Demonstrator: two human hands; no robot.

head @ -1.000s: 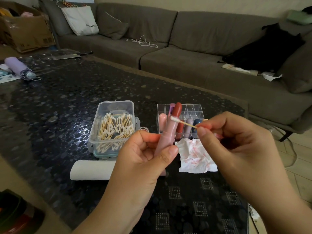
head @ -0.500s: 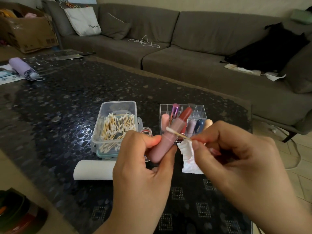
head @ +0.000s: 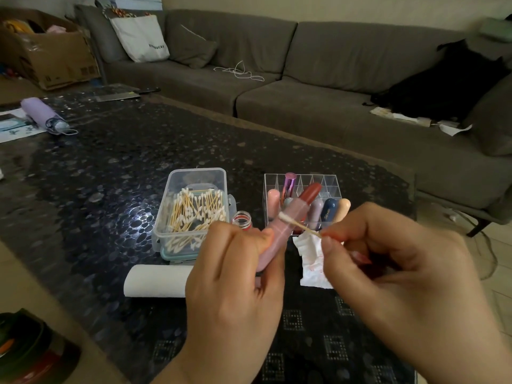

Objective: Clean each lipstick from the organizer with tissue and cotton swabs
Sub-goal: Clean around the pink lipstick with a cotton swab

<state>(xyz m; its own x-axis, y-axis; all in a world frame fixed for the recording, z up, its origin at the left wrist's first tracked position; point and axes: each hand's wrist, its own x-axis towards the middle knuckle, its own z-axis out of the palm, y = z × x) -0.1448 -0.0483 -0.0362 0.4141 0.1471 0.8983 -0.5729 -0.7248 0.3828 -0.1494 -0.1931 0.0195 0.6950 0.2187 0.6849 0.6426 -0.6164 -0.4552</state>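
The right hand (head: pixel 410 275), low on the right of the frame, is pinching the wooden stick of a cotton swab (head: pixel 297 224) between thumb and first finger, with the other fingers curled in below. The swab's white tip is touching the pink tube of the open lipstick (head: pixel 291 223) near the middle of the frame, just under the red part. Holding the stick near its far end is probably letting the small tip reach the thin edge where color gets stuck. The left hand (head: pixel 235 286), low in the middle, is gripping the bottom half of the lipstick with fingers and thumb wrapped round it, tilting the red end up and to the right so the swab can get at it. A little clear cap (head: pixel 242 218) is standing just behind the left hand, likely taken off so the lipstick can be cleaned. A crumpled tissue (head: pixel 311 259) with red marks is lying just under the right hand, close by for wiping. Behind the hands, the clear organizer (head: pixel 327 180) is holding more lipsticks standing up, waiting for their turn. To its left, an open box of cotton swabs (head: pixel 194 212) is sitting near, easy to reach. A white tissue roll (head: pixel 155 281) is lying at the lower left on the dark table (head: pixel 110 167).
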